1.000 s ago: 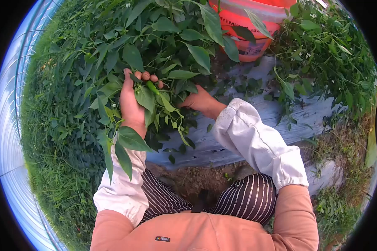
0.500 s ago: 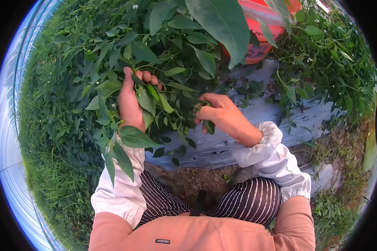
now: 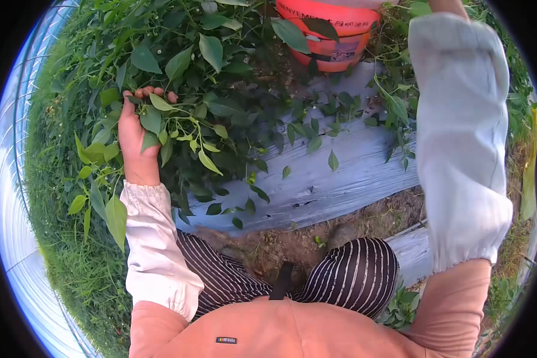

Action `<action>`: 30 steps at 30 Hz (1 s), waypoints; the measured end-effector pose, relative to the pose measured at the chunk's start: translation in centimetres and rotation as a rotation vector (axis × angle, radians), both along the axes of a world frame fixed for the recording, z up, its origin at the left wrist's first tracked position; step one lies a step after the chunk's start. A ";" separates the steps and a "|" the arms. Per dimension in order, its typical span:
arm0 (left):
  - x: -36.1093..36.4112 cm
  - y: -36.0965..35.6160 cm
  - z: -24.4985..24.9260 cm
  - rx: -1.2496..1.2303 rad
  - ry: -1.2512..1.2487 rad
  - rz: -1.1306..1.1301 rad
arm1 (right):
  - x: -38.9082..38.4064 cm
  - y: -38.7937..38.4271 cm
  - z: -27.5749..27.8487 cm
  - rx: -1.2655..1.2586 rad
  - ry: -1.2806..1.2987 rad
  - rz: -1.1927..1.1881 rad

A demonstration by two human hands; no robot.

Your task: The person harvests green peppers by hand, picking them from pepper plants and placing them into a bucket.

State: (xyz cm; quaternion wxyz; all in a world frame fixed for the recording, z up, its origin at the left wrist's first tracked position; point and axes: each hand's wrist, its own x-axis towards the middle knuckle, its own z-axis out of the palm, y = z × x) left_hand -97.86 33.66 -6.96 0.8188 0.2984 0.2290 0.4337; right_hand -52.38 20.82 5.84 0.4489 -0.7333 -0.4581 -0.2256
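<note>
My left hand (image 3: 138,128) is up in the foliage on the left, its fingers curled round a leafy pepper branch (image 3: 152,119). Pale young leaves and stems hang over the palm and partly hide the fingers. My right arm, in a white sleeve cover (image 3: 462,143), stretches up along the right side. Only a little skin at the wrist shows at the top edge; the hand itself is outside the picture. To the left of that arm stands a red bucket (image 3: 334,45) with dark lettering, some leaves in front of it.
Dense pepper plants (image 3: 71,149) fill the left side, and more grow at the upper right. Silvery plastic mulch (image 3: 316,173) covers the bed ahead. Bare soil (image 3: 280,241) lies between my knees in striped trousers (image 3: 364,274). Plastic sheeting (image 3: 12,179) curves along the far left.
My right hand has left the plant and gone up and right out of view. My left hand has shifted left with the foliage. The green pepper beside it no longer shows; more of the bucket is visible.
</note>
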 end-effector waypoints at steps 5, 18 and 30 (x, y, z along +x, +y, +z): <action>0.0 0.4 0.0 0.055 0.048 -0.012 | -11.4 -6.3 -14.4 -0.183 0.887 0.599; 1.9 -1.9 1.6 0.162 0.088 -0.057 | -26.2 -6.1 -34.3 -0.569 0.941 0.532; 3.2 -4.3 1.8 0.302 0.111 -0.015 | -25.9 -4.2 -32.8 -0.666 1.539 0.867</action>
